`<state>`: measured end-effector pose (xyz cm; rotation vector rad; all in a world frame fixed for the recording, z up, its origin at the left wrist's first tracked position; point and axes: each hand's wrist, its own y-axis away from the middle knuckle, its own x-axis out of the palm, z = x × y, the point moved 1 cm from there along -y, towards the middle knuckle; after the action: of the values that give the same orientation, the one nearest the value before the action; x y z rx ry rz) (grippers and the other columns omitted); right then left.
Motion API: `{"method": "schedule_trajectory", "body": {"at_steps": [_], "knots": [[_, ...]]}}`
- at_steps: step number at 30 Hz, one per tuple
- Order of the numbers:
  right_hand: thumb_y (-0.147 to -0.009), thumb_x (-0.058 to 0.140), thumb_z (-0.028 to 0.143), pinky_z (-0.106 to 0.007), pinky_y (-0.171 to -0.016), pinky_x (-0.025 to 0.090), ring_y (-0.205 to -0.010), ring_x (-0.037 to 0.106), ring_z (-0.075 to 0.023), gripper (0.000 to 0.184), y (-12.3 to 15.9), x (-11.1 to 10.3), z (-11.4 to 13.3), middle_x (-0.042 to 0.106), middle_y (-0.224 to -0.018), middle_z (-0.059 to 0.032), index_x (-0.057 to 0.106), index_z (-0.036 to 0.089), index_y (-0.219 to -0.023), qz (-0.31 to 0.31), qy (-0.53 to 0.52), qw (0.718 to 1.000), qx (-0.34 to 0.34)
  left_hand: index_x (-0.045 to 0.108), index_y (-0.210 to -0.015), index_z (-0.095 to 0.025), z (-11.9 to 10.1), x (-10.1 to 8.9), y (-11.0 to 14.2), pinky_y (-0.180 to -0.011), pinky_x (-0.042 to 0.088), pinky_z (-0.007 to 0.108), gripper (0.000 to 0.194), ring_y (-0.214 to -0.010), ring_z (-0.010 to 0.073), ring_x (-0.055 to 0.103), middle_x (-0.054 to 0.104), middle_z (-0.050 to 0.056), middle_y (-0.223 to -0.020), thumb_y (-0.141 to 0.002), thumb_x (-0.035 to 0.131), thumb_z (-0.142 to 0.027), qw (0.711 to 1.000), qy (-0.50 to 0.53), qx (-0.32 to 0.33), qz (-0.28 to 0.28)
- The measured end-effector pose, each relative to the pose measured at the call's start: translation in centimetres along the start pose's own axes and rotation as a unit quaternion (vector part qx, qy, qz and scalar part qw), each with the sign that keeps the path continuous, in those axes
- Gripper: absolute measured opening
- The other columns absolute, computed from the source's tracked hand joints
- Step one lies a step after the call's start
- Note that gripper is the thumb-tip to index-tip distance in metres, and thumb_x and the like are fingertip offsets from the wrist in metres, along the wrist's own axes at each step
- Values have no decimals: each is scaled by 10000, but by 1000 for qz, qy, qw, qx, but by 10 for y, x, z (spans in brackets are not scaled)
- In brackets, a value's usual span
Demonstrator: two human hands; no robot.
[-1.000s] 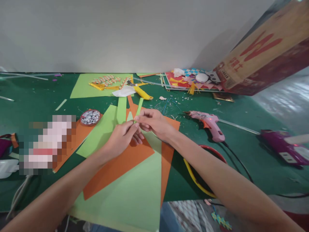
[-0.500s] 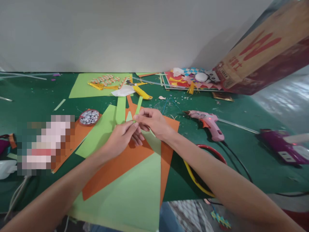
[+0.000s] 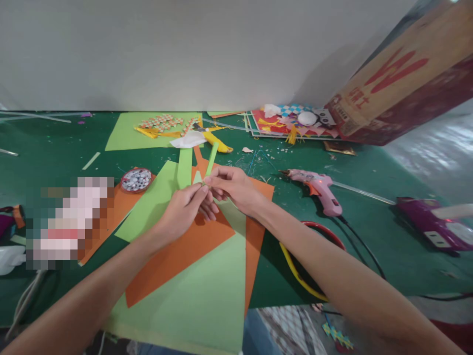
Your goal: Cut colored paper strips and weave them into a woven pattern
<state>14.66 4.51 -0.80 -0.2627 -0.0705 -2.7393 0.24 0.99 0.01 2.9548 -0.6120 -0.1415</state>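
Note:
Between both hands, above the layered sheets, is a narrow green paper strip (image 3: 212, 159) that slants up and away from the fingertips. My left hand (image 3: 184, 206) pinches its lower end between thumb and forefinger. My right hand (image 3: 233, 187) grips the strip from the other side, thumb and forefinger touching the left fingertips. The folded detail inside the pinch is hidden. Beneath the hands lie an orange paper sheet (image 3: 177, 261) and a pale green paper sheet (image 3: 199, 296). A wider green strip (image 3: 185, 167) lies just beyond the left hand.
A pink glue gun (image 3: 320, 187) lies at right, its cable trailing near red and yellow scissors-like loops (image 3: 295, 273). A purple power strip (image 3: 436, 224) sits farther right. At left is a round dish of googly eyes (image 3: 136, 180). A paper bag (image 3: 399, 79) leans at back right.
The green strip's upper end has risen slightly and its angle has shifted a little. Both hands stay pinched together in nearly the same place.

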Motion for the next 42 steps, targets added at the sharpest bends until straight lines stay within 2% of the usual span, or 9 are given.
{"method": "schedule_trajectory", "body": {"at_steps": [10, 16, 21, 27, 33, 42], "knots": [[-720, 728, 327, -222, -415, 254, -384, 386, -48, 319, -1, 0, 0, 485, -423, 66, 495, 185, -556, -24, -22, 998, -47, 476, -742, -183, -2, 3, 3, -520, 508, 243, 310, -555, 132, 634, 667, 38, -691, -949, 384, -395, 999, -49, -6, 15], [-712, 741, 340, -217, -427, 286, -394, 407, -51, 314, 0, -1, 1, 455, -429, 80, 506, 182, -576, -29, -27, 999, -27, 459, -731, -184, -2, 2, 3, -516, 503, 238, 301, -550, 127, 635, 668, 36, -692, -953, 370, -367, 999, -42, -5, 15], [-683, 769, 387, -206, -412, 270, -409, 390, -46, 325, 0, 0, 1, 473, -437, 70, 542, 169, -601, 12, 1, 1000, 7, 478, -740, -181, 0, 0, 0, -507, 505, 241, 298, -528, 128, 627, 664, 35, -672, -944, 388, -380, 999, -40, 1, -5], [-663, 781, 398, -205, -409, 260, -404, 380, -42, 346, -1, 0, 1, 495, -438, 64, 531, 173, -583, 1, -8, 1000, -12, 488, -739, -179, 0, 1, 0, -504, 504, 242, 299, -525, 129, 629, 670, 37, -671, -940, 402, -384, 999, -43, -5, -9], [-655, 789, 392, -219, -418, 258, -401, 387, -47, 369, 0, 1, 1, 442, -420, 79, 504, 182, -549, -6, -21, 999, -28, 477, -721, -184, 0, 0, 0, -518, 509, 249, 318, -530, 133, 634, 672, 35, -662, -922, 428, -426, 999, -43, 4, -8], [-681, 773, 376, -228, -437, 253, -411, 371, -50, 357, 0, -1, -1, 424, -434, 81, 496, 184, -562, -19, -31, 999, -32, 468, -713, -188, -1, 2, 1, -497, 495, 229, 311, -537, 125, 631, 665, 29, -663, -939, 405, -391, 998, -61, -7, -1]]}}
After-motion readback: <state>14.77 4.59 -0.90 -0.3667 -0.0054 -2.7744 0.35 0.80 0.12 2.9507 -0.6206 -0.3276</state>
